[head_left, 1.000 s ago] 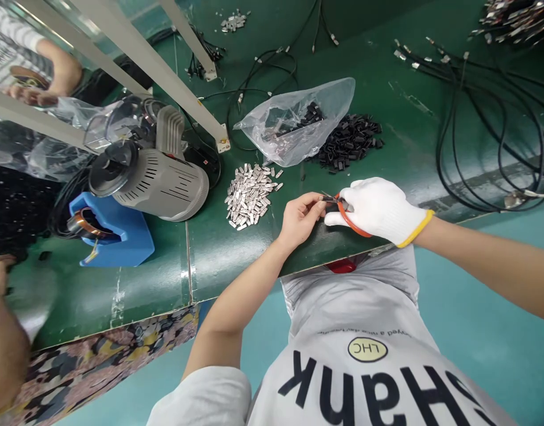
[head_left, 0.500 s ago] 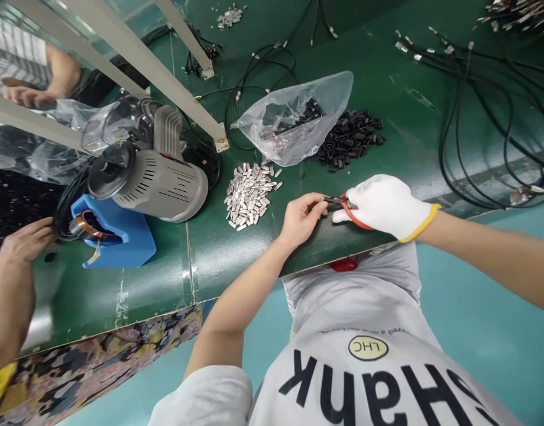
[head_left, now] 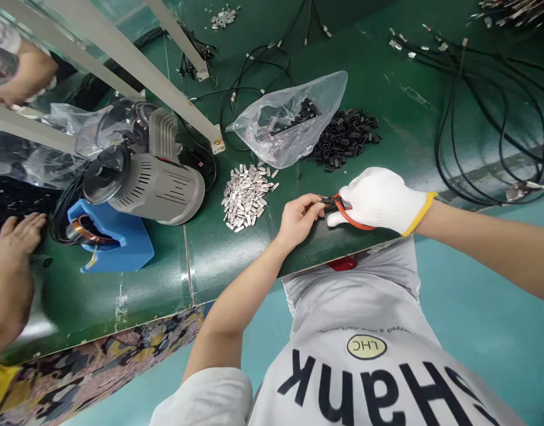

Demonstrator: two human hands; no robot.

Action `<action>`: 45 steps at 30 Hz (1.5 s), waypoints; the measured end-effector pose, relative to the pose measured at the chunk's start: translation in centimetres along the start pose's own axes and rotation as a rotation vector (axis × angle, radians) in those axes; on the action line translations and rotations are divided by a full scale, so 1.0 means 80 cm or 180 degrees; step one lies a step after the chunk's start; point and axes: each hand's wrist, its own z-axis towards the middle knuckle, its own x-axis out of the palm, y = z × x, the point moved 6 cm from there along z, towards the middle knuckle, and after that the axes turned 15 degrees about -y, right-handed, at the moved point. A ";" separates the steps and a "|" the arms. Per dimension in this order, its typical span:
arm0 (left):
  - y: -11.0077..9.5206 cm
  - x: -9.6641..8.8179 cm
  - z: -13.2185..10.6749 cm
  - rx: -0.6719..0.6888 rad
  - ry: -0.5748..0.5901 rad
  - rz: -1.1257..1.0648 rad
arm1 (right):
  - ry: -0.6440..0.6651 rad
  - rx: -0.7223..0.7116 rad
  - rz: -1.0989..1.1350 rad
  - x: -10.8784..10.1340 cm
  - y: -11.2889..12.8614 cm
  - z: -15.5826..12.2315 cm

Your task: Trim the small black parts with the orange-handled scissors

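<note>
My bare left hand [head_left: 301, 220] is closed in a pinch at the bench's front edge; what its fingertips hold is too small to make out. In a white glove with a yellow cuff, my right hand [head_left: 376, 200] is wrapped round pliers [head_left: 355, 221] with orange-red handles. The dark jaws of the pliers reach left to my left fingertips. A pile of small silver metal pieces [head_left: 245, 198] lies left of my left hand. Beyond both hands are a heap of small black parts [head_left: 347, 139] and a clear plastic bag [head_left: 290, 121] with more of them inside.
A grey machine [head_left: 159, 188] and a blue tape dispenser [head_left: 116, 236] stand on the green bench at left, below a white metal frame [head_left: 134, 65]. A co-worker's hand [head_left: 21, 236] rests at far left. Black cables [head_left: 460, 118] coil at right.
My hands and the pliers keep nearly the same pose at the bench edge. The view shifts slightly. At far left, the co-worker's hand has spread flat.
</note>
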 end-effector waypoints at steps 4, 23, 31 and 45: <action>0.001 -0.001 0.001 0.0000 -0.0051 -0.0007 | -0.0050 0.0029 -0.0039 -0.003 -0.001 -0.002; 0.002 0.001 0.001 -0.0031 0.0012 -0.0104 | 0.0000 0.0122 0.0293 0.007 -0.007 0.007; 0.002 -0.001 0.001 -0.0040 -0.0006 -0.0080 | -0.0067 0.0112 0.0101 0.013 -0.004 0.001; 0.000 0.002 -0.001 -0.0072 0.0062 -0.0207 | 0.0134 0.0095 0.0187 0.001 -0.001 0.004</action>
